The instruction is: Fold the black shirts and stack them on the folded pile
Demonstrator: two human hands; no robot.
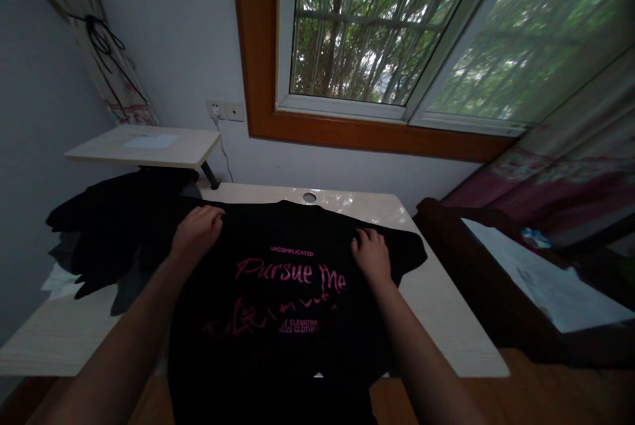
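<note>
A black T-shirt with pink lettering lies spread over the desk, its collar edge toward the wall and its lower part hanging over the front edge. My left hand is closed on the cloth near the left shoulder, fingers bent and held together. At the opposite shoulder, my right hand grips the fabric with curled fingers. The right sleeve reaches out past that hand. Part of the print is distorted by folds in the shirt. The fingertips of both hands are partly hidden against the dark cloth.
Dark clothes are heaped on the desk's left side, under a raised shelf with a paper on it. The pale desk has a cable hole near the wall. On the right stands a dark brown piece of furniture with a white sheet.
</note>
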